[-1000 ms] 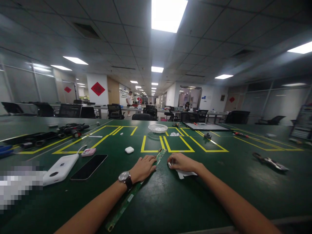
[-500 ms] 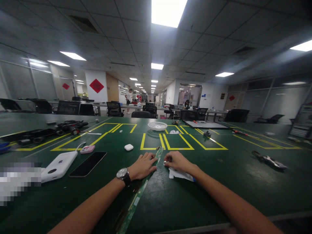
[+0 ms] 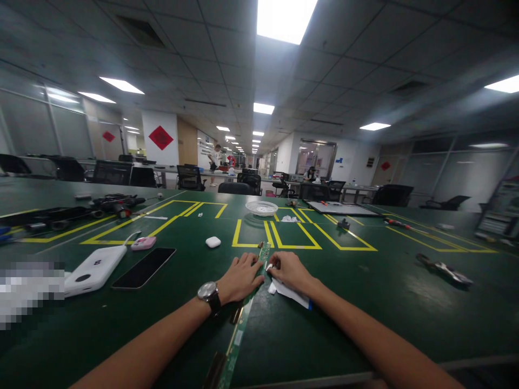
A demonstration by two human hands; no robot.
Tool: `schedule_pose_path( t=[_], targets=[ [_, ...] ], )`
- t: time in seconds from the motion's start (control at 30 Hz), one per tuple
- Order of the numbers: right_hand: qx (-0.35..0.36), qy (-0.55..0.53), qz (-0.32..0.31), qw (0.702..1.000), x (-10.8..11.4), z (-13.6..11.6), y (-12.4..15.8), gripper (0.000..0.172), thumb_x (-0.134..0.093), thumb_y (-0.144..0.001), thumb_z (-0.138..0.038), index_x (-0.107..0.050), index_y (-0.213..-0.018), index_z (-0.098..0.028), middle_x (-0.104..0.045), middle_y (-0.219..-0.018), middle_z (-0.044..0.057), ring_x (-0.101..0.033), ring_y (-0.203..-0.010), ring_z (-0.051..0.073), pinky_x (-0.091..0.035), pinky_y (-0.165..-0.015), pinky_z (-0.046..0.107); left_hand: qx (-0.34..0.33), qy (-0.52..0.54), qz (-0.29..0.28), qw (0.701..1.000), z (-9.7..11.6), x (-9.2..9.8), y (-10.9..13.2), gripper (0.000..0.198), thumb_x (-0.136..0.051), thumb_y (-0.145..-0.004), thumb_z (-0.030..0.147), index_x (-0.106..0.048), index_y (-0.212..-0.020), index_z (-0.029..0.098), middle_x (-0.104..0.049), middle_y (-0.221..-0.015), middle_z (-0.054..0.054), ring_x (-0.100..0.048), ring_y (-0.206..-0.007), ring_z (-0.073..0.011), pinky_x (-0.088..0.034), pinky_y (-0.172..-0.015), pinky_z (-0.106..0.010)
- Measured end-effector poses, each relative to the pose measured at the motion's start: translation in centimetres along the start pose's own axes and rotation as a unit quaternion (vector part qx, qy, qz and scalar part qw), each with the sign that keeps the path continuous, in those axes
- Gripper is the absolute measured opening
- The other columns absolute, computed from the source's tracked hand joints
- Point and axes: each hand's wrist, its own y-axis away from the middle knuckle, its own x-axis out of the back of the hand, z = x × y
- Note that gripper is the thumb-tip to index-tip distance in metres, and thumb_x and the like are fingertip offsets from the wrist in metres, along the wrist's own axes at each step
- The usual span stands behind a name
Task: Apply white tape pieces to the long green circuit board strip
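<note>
A long, narrow green circuit board [image 3: 238,337] runs across the table from the near edge to between my hands. My left hand [image 3: 240,278], with a watch on its wrist, holds the board's far part, thumb and fingertips along it. Close to its right side, my right hand [image 3: 290,270] is closed in a pinch on a small white piece [image 3: 269,266], too small to name, right beside the board. Under that hand lies a white sheet or packet [image 3: 291,294] with a blue corner, partly covered by the hand and wrist.
Left of my hands lie a phone [image 3: 145,268], a white power bank [image 3: 95,270], a pink item [image 3: 143,243] and a white earbud case [image 3: 213,242]. A white basket [image 3: 261,208] stands farther back. To the right lies a metal tool [image 3: 445,271]. Yellow tape marks the green table.
My right hand has moved left with the small white piece, closer to the circuit board. The white sheet has shifted left too. My left hand stays on the board.
</note>
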Motion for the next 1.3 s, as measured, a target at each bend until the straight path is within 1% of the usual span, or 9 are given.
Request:
schedule_pose_path(
  t=[0.13, 0.3, 0.4, 0.53, 0.77, 1.07, 1.17, 1.23, 1.3],
  targets=[
    [0.007, 0.024, 0.007, 1.0, 0.0, -0.2, 0.1, 0.015, -0.064, -0.077, -0.029, -0.069, -0.088, -0.02, -0.071, -0.083, 0.004, -0.063, -0.074, 0.017, -0.041, -0.064, 0.025, 0.003, 0.008, -0.002, 1.0, 0.0, 0.1, 0.0, 0.04, -0.038, -0.098, 0.045, -0.052, -0.129, 0.024, -0.051, -0.125, -0.011, -0.044, -0.115, -0.0308, -0.036, -0.093, -0.046],
    [0.02, 0.017, 0.012, 1.0, -0.2, 0.0, 0.0, 0.015, -0.065, -0.078, -0.029, -0.069, -0.089, -0.019, -0.07, -0.082, 0.004, -0.063, -0.072, 0.016, -0.041, -0.063, 0.024, 0.0, 0.021, -0.003, 1.0, -0.2, -0.1, 0.0, 0.04, -0.039, -0.098, 0.045, -0.052, -0.13, 0.024, -0.051, -0.127, -0.012, -0.044, -0.116, -0.0311, -0.036, -0.095, -0.047],
    [0.042, 0.005, 0.012, 0.999, -0.2, 0.5, -0.1, 0.014, -0.066, -0.08, -0.029, -0.07, -0.088, -0.019, -0.07, -0.081, 0.004, -0.062, -0.072, 0.016, -0.04, -0.063, 0.024, 0.005, 0.036, -0.01, 0.999, -0.4, -0.3, -0.1, 0.041, -0.04, -0.097, 0.045, -0.05, -0.132, 0.025, -0.047, -0.135, -0.012, -0.039, -0.126, -0.0316, -0.033, -0.1, -0.049],
    [0.08, -0.01, -0.006, 0.997, -0.1, 1.2, -0.4, 0.016, -0.067, -0.082, -0.033, -0.071, -0.082, -0.018, -0.07, -0.077, 0.004, -0.062, -0.071, 0.016, -0.04, -0.065, 0.024, -0.005, 0.058, -0.042, 0.997, -0.8, -0.4, -0.3, 0.044, -0.039, -0.099, 0.043, -0.045, -0.138, 0.023, -0.039, -0.149, -0.013, -0.03, -0.139, -0.03, -0.026, -0.107, -0.051],
    [0.104, -0.021, -0.03, 0.994, 0.3, 1.8, -0.7, 0.018, -0.068, -0.083, -0.033, -0.071, -0.078, -0.016, -0.07, -0.073, 0.003, -0.061, -0.069, 0.014, -0.039, -0.067, 0.024, -0.06, 0.08, -0.052, 0.994, -1.4, -0.2, -0.3, 0.046, -0.039, -0.099, 0.039, -0.041, -0.142, 0.023, -0.038, -0.152, -0.012, -0.031, -0.141, -0.0261, -0.026, -0.109, -0.044],
    [0.109, -0.025, -0.019, 0.994, 0.0, 2.1, -0.7, 0.018, -0.069, -0.083, -0.035, -0.072, -0.079, -0.018, -0.07, -0.074, 0.003, -0.062, -0.071, 0.015, -0.04, -0.069, 0.024, -0.04, 0.089, -0.051, 0.994, -1.0, -0.2, -0.2, 0.046, -0.039, -0.1, 0.039, -0.042, -0.142, 0.021, -0.036, -0.153, -0.013, -0.03, -0.142, -0.0268, -0.025, -0.11, -0.048],
    [0.129, -0.051, -0.031, 0.99, 0.7, 2.2, -0.6, 0.021, -0.062, -0.088, -0.036, -0.073, -0.085, -0.019, -0.073, -0.082, 0.004, -0.064, -0.077, 0.017, -0.044, -0.075, 0.026, -0.028, 0.111, -0.058, 0.992, -1.0, 0.0, -0.2, 0.047, -0.039, -0.1, 0.042, -0.042, -0.142, 0.022, -0.037, -0.152, -0.012, -0.031, -0.142, -0.0266, -0.026, -0.111, -0.048],
    [0.154, -0.074, -0.02, 0.985, 1.4, 2.0, -0.4, 0.024, -0.054, -0.093, -0.034, -0.073, -0.095, -0.02, -0.073, -0.096, 0.006, -0.065, -0.091, 0.019, -0.045, -0.085, 0.029, -0.021, 0.136, -0.06, 0.989, -1.1, 0.3, -0.2, 0.049, -0.037, -0.101, 0.043, -0.038, -0.145, 0.023, -0.036, -0.153, -0.012, -0.031, -0.141, -0.0259, -0.027, -0.111, -0.048],
    [0.194, -0.085, -0.013, 0.977, 2.0, 1.4, -0.2, 0.027, -0.049, -0.095, -0.031, -0.07, -0.109, -0.02, -0.07, -0.113, 0.008, -0.061, -0.108, 0.02, -0.043, -0.096, 0.034, -0.019, 0.157, -0.043, 0.987, -1.5, 0.7, -0.3, 0.05, -0.035, -0.101, 0.043, -0.032, -0.148, 0.024, -0.028, -0.156, -0.011, -0.028, -0.143, -0.0251, -0.028, -0.112, -0.047]
  ],
)
